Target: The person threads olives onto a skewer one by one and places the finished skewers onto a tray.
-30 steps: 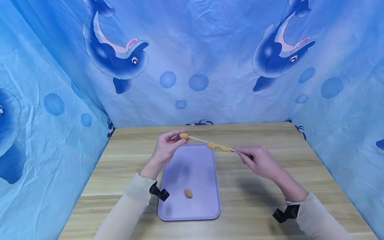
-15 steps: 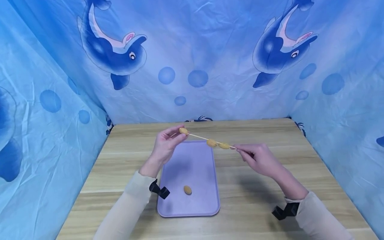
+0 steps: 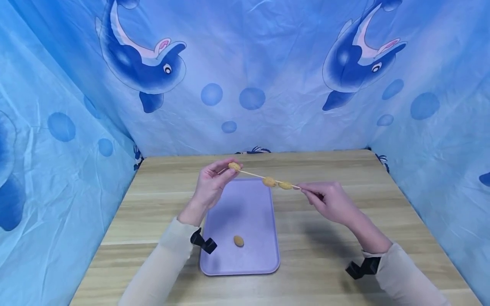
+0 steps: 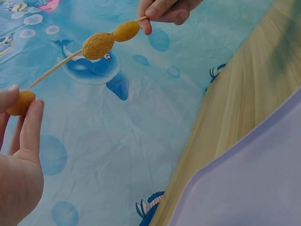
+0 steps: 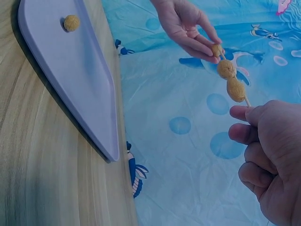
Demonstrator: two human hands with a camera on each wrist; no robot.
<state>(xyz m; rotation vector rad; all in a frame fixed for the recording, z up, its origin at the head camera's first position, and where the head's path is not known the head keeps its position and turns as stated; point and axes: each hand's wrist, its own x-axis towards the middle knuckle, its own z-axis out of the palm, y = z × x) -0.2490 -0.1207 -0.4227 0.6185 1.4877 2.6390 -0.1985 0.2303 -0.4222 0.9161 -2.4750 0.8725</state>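
A thin wooden skewer [image 3: 250,173] slants in the air over the far end of a purple tray [image 3: 249,268]. Two yellow-brown oval balls [image 3: 269,182] are threaded on it, side by side near its right end. The right hand [image 3: 330,203] pinches that right end between thumb and fingertips. A third ball [image 4: 22,103] is pinched by the left hand [image 4: 23,160] at the skewer's other end; in the left wrist view the pointed tip is at this ball's edge, and whether it has gone in I cannot tell.
One more ball [image 3: 238,241] lies on the tray's near half. The tray stands on a wooden table [image 3: 153,204]. Blue curtains [image 3: 245,51] printed with dolphins and bubbles hang behind and at both sides of the table.
Everything has shifted slightly upward in the head view. Both hands keep their grips, and the left-hand ball has turned a little between the fingers.
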